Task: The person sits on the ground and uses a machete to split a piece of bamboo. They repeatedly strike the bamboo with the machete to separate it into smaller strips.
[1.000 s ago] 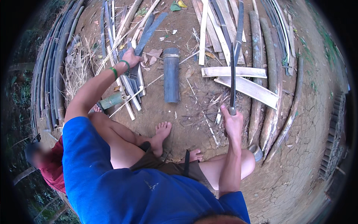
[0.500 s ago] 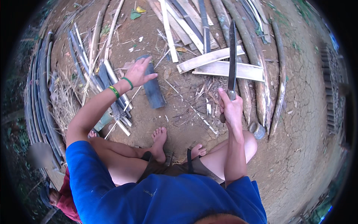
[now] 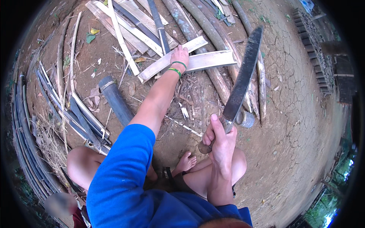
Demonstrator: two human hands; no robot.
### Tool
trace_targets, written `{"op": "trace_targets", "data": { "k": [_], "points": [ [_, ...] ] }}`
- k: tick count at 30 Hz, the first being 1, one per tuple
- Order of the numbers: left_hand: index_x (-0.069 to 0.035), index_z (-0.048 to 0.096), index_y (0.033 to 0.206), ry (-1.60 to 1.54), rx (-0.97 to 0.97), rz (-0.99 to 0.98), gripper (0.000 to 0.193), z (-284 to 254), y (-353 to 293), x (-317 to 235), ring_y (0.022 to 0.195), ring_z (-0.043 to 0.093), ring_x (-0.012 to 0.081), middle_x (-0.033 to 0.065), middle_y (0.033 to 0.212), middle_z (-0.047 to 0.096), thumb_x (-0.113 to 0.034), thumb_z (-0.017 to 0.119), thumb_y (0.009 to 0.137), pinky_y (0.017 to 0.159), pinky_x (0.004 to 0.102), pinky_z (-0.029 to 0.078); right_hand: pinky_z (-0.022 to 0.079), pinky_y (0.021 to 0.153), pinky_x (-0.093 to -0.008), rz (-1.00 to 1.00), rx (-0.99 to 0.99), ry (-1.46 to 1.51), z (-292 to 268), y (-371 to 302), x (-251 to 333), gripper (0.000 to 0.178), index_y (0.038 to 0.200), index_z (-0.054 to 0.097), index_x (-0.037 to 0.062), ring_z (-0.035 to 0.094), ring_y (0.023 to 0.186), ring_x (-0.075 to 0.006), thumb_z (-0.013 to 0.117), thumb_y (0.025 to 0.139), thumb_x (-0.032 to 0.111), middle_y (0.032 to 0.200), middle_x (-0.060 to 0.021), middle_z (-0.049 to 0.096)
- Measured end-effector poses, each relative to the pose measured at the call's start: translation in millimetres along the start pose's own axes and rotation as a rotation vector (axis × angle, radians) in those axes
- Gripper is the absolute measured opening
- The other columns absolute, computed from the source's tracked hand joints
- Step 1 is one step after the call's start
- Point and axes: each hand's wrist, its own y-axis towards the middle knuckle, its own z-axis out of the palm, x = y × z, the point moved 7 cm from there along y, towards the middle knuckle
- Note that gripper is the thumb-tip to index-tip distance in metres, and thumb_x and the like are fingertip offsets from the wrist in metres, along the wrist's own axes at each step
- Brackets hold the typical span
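A dark bamboo section (image 3: pixel 115 99) lies near nine o'clock. At twelve, a pale split bamboo piece (image 3: pixel 156 68) lies under the left hand (image 3: pixel 180 56); whether it grips, I cannot tell. Well apart, at four, the right hand (image 3: pixel 223 141) clamps a knife (image 3: pixel 244 72), blade at two.

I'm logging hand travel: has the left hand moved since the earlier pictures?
Yes. The left hand went from left of the dark bamboo tube to its right, at a pale bamboo strip.

Blue short-sleeved shirt (image 3: pixel 121 167), two green wristbands (image 3: pixel 175 70)
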Motion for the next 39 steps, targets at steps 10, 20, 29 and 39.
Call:
{"op": "trace_targets", "data": {
  "k": [10,20,29,39],
  "points": [
    [-0.003,0.064,0.123,-0.365,-0.139,0.175,0.042,-133,-53,62,0.103,0.068,0.0402,0.0211,0.105,0.069,0.011,0.054,0.086,0.093,0.0471,0.054,0.039,0.043,-0.0262,-0.100,0.106,-0.252,14,64,-13,0.036,0.079,0.062,0.0061,0.051,0.046,-0.0068,0.082,0.092,0.034,0.058,0.0017,0.056],
    [-0.001,0.063,0.099,-0.903,-0.138,-0.137,0.020,-162,-216,144,0.102,0.065,0.0132,0.0034,0.104,0.067,0.014,0.057,0.088,0.091,0.0291,0.052,0.038,0.047,-0.0221,-0.139,0.509,0.050,118,96,-41,0.042,0.130,0.069,0.0024,0.049,0.053,-0.0045,0.080,0.093,0.018,0.077,0.0029,0.063],
    [0.000,0.065,0.098,-0.800,-0.207,-0.323,0.022,-171,-274,154,0.088,0.068,0.0165,0.0092,0.091,0.071,0.005,0.069,0.077,0.081,0.0323,0.055,0.041,0.048,-0.0230,-0.166,0.600,0.093,184,46,-54,0.029,0.104,0.069,0.0032,0.054,0.053,-0.0085,0.071,0.100,0.032,0.077,-0.0054,0.071],
    [0.000,0.073,0.110,-0.778,-0.408,0.147,0.022,-313,-305,96,0.100,0.071,0.0186,0.0111,0.107,0.074,-0.005,0.077,0.089,0.086,0.0322,0.058,0.043,0.047,-0.0265,-0.287,0.376,-0.136,208,20,-39,0.033,0.092,0.068,0.0014,0.055,0.049,-0.0087,0.074,0.098,0.033,0.068,-0.0032,0.067]
  ]
}}
